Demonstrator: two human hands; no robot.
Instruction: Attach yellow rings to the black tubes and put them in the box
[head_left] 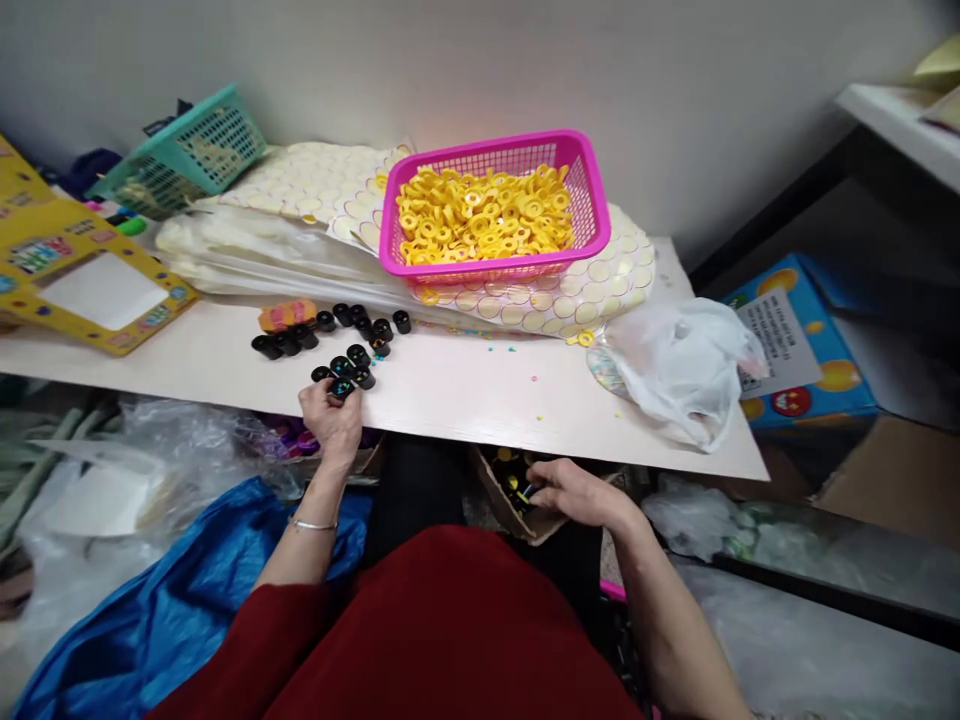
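Observation:
At the table's front edge my left hand (332, 420) is closed around a small black cup (343, 388) with bits of blue and yellow inside. More black cups (358, 354) stand close by in a loose cluster, some with coloured beads in them. Below the table edge, my right hand (574, 490) reaches into a cardboard box (491, 485) of black and yellow pieces (513, 482). Its fingers are curled together at the pieces, and what they hold is hidden.
A pink basket (495, 268) of yellow rings sits on patterned sheets (626, 255). A white plastic bag (675, 365) lies at the table's right end. To the left are a yellow box (75, 260) and a teal basket (187, 150). Tiny beads dot the white table (450, 390).

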